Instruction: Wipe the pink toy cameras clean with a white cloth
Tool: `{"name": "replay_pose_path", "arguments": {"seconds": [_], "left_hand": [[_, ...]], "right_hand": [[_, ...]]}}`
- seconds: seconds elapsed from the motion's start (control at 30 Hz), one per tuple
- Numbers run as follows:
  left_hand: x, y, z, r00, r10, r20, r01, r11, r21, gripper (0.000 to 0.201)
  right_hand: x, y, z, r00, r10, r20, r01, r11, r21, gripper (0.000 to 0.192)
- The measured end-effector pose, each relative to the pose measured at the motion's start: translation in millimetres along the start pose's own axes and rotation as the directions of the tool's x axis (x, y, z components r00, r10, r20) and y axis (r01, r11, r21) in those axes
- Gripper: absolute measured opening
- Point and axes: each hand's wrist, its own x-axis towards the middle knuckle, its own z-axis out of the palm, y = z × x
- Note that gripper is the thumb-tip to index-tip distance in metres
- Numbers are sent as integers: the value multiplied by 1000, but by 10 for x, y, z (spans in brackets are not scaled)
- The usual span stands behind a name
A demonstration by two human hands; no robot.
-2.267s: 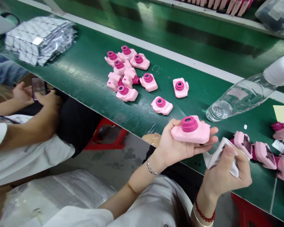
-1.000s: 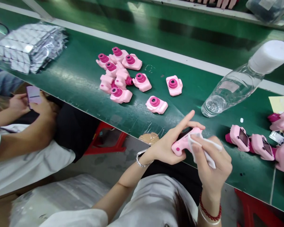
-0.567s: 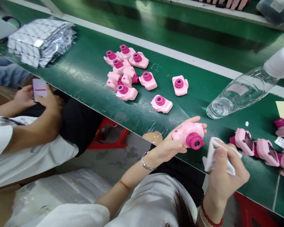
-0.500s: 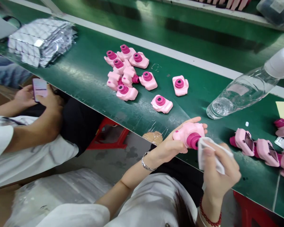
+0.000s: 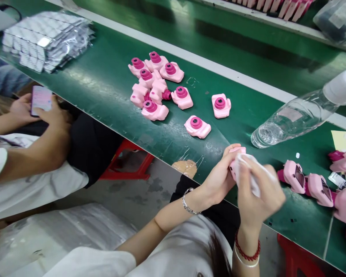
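My left hand [image 5: 219,179] is closed around a pink toy camera [image 5: 233,169], most of which is hidden behind the fingers and a cloth. In my right hand [image 5: 258,192] is a white cloth [image 5: 252,163], pinched and pressed against the camera; the hand is slightly blurred. Beyond my hands on the green table [image 5: 109,80], a pink camera [image 5: 197,127] lies with its magenta lens up, and another camera [image 5: 221,105] lies to its right. A cluster of several more cameras [image 5: 155,109] sits farther left.
A clear bottle [image 5: 294,113] with a white cap stands right of my hands. More pink cameras [image 5: 320,188] line the right side. Silver packets [image 5: 46,40] are piled far left. A co-worker's hands [image 5: 53,115] hold a phone [image 5: 41,100]. A red stool [image 5: 129,161] is below the table.
My left hand has turned the camera, so its lens no longer shows. My right hand has moved left with the cloth, now over the camera's body.
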Motion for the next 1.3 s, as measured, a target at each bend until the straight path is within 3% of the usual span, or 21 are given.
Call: {"name": "replay_pose_path", "arguments": {"seconds": [0.1,0.2,0.33,0.43,0.5,0.63,0.8,0.97,1.2,1.3], "left_hand": [[0,-14,12,999,-37,4,37,998,-42,6],[-18,15,1,998,-25,64,28,999,-40,13],[-89,57,-29,993,55,104,-57,998,16,22],[-154,68,-38,985,92,145,-102,992,69,28],[-179,69,-32,982,105,158,-116,991,64,26],[-173,80,1,994,61,93,-59,998,-28,10],[-115,116,36,983,-167,77,174,979,-109,25],[-51,119,40,951,-288,113,305,933,-191,36],[-39,166,23,949,-293,114,314,911,-268,30],[-60,143,12,953,-283,109,300,931,-208,30]], "right_hand": [[-9,17,-47,977,-118,176,124,992,-25,15],[-114,138,-230,971,-122,204,132,990,-39,23],[-267,327,-356,996,69,-63,-77,988,-134,22],[-332,365,-304,930,256,-265,-272,962,-26,14],[-350,334,-247,895,331,-299,-332,942,48,11],[-360,220,-161,921,313,-231,-288,948,136,6],[-379,113,-107,915,368,-167,-338,923,183,10],[-387,88,-93,908,392,-146,-353,905,236,8],[-387,94,-95,911,378,-166,-346,918,193,9],[-350,88,-109,967,213,-140,-187,966,178,20]]}}
